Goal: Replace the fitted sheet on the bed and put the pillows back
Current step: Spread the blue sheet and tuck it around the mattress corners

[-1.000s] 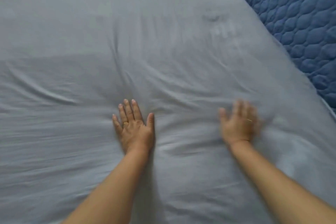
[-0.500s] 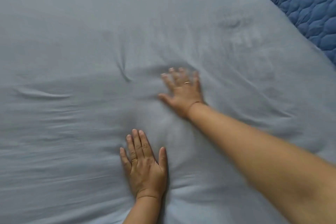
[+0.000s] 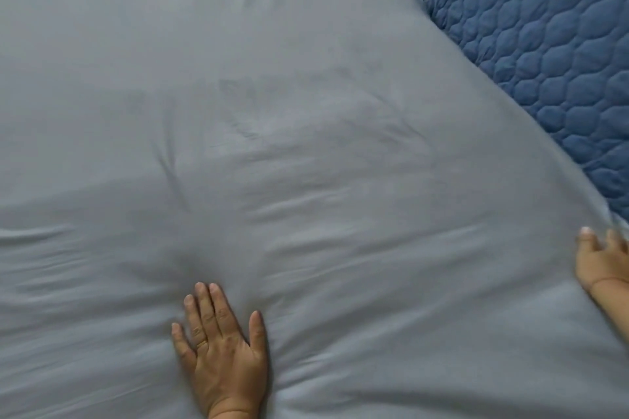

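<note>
Beneath the flat left hand (image 3: 221,350), fingers straight and pressed down: grey sheet (image 3: 306,95), spread out on every side, creased just ahead of the fingertips. Off to its right, right hand (image 3: 602,262), blurred, fingers seemingly outstretched at the sheet's edge beside blue quilted pad (image 3: 544,61). Best anchored left, swept outward toward the edge, pulled taut

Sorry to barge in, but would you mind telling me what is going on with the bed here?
A person is fitting a plain grey-blue fabric sheet over the bed. The left hand presses flat on it near the bottom middle, fingers straight. The right hand, blurred and partly out of frame, has its fingers spread at the sheet's right edge. Creases cross the middle, and the dark blue quilted mattress pad lies bare at the upper right, so the sheet is not yet fully on.
</note>
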{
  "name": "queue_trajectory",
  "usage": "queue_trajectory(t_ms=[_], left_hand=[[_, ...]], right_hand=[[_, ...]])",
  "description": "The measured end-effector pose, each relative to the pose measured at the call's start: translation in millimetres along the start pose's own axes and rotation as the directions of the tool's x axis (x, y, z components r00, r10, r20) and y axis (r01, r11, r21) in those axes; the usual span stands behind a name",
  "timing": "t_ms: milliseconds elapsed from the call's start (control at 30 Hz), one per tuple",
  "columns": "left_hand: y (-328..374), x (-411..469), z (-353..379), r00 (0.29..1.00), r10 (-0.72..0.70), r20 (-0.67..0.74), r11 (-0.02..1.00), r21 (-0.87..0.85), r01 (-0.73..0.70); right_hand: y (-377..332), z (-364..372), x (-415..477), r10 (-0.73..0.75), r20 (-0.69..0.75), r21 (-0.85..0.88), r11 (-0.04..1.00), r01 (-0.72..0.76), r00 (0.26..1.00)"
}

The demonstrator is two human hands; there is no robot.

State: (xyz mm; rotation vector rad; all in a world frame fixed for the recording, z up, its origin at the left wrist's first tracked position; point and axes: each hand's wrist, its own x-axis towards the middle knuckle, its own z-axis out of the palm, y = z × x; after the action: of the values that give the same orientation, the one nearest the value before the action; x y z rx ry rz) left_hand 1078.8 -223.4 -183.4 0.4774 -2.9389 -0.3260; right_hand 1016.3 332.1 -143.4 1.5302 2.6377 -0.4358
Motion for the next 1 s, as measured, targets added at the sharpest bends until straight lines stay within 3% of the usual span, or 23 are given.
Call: queue_trajectory(t_ms=[67, 133, 200, 267, 333, 400, 467, 533, 600, 700, 767, 833, 1000], left_hand=[[-1, 0, 0, 1.000, -0.002, -0.005, 1.000, -0.004, 0.002], [-1, 0, 0, 1.000, 0.006, -0.023, 1.000, -0.009, -0.007], [-1, 1, 0, 1.000, 0.012, -0.027, 1.000, -0.014, -0.012], [-1, 1, 0, 1.000, 0.004, -0.022, 1.000, -0.015, -0.005], [-2, 0, -1, 1.000, -0.004, -0.009, 1.000, -0.023, 0.003], [-1, 1, -3, 1.000, -0.004, 0.002, 0.999, -0.032, 0.004], [-2, 2, -3, 1.000, -0.008, 0.023, 0.999, -0.033, 0.008], [-2, 2, -3, 0.999, -0.015, 0.041, 1.000, -0.025, 0.016], [-2, 1, -4, 0.999, -0.017, 0.050, 0.999, -0.030, 0.019], [-1, -10, -7, 0.995, -0.014, 0.096, 0.999, -0.038, 0.017], [4, -28, -10, 0.991, -0.009, 0.131, 1.000, -0.028, 0.013], [10, -51, -14, 0.984, -0.003, 0.180, 0.999, -0.033, 0.010], [17, -99, -27, 0.960, 0.063, 0.274, 0.995, -0.088, -0.040]], right_hand=[[-33, -6, -40, 0.003, -0.152, 0.069, 0.998, 0.008, 0.988], [-83, 4, -102, -0.230, -0.272, 0.048, 0.967, 0.252, 0.935], [-129, 28, -183, -0.579, -0.255, -0.006, 0.802, 0.598, 0.774], [-149, 67, -272, -0.821, -0.195, -0.071, 0.558, 0.827, 0.537], [-154, 90, -339, -0.927, -0.022, -0.107, 0.375, 0.921, 0.375], [-141, 98, -350, -0.942, 0.084, -0.161, 0.308, 0.938, 0.324], [-109, 87, -309, -0.914, 0.077, -0.212, 0.375, 0.903, 0.397], [-57, 66, -245, -0.814, 0.033, -0.273, 0.551, 0.789, 0.580], [7, 32, -184, -0.628, 0.012, -0.305, 0.739, 0.601, 0.778], [100, -12, -132, -0.311, -0.053, -0.283, 0.916, 0.284, 0.949], [148, -35, -121, -0.075, -0.041, -0.214, 0.975, 0.064, 0.996], [185, -48, -116, 0.089, 0.033, -0.143, 0.986, -0.084, 0.995], [238, -63, -97, 0.238, 0.187, -0.007, 0.970, -0.241, 0.953]])
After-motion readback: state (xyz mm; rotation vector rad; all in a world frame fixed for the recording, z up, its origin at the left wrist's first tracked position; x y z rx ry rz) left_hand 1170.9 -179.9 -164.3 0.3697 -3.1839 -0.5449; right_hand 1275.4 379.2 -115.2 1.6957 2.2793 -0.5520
